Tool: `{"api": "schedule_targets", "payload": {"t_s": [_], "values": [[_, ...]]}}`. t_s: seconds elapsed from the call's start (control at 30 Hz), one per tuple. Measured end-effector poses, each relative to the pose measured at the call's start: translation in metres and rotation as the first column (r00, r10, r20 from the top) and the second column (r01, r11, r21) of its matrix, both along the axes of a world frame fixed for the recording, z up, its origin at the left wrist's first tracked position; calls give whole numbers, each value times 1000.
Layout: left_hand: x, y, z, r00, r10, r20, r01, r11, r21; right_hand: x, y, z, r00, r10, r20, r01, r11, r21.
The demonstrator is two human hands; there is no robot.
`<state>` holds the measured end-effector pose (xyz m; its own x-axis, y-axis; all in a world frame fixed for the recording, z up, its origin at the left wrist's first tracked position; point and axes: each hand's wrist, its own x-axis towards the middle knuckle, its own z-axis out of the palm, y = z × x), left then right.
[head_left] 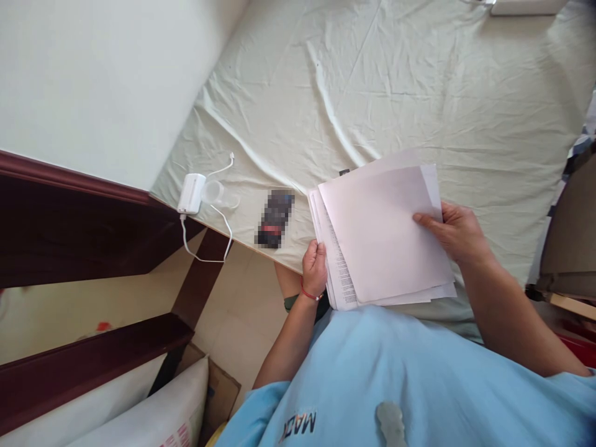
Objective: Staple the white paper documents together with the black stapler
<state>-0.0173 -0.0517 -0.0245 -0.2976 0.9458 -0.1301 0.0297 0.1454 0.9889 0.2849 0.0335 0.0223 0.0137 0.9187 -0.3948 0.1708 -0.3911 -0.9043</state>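
Note:
A stack of paper sheets (342, 267) is held in front of my body, above the cloth-covered surface. My left hand (315, 268) grips the stack's left edge, thumb on top and fingers hidden beneath. On the right, my right hand (459, 230) pinches the edge of a blank top sheet (386, 233), its thumb on the upper face. That sheet lies askew over the others. Lines of print show on a page below it, near the left edge. A small dark object (344, 172) peeks out behind the papers.
Left of the papers lies a dark pixelated phone-like object (274, 218). Beyond it are a white power bank (191, 194) with a cable and a clear plastic piece (218, 194). Dark wooden rails (69, 217) border the left. A white sack (153, 403) stands below.

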Motion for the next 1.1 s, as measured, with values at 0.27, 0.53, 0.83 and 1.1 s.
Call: {"api": "schedule_targets", "payload": {"t_s": [0.27, 0.53, 0.83, 1.1], "values": [[1, -2, 2, 1000, -7, 10, 7, 1000, -17, -9, 1, 3, 999, 17, 31, -17, 1000, 9], [0, -3, -2, 999, -31, -17, 30, 999, -14, -9, 2, -4, 996, 12, 91, -15, 999, 34], [2, -1, -1, 990, -49, 130, 49, 999, -2, 13, 6, 6, 992, -70, 107, 59, 993, 99], [0, -2, -4, 997, -24, 70, 24, 1000, -6, 13, 5, 6, 999, 40, -6, -40, 993, 107]]}}
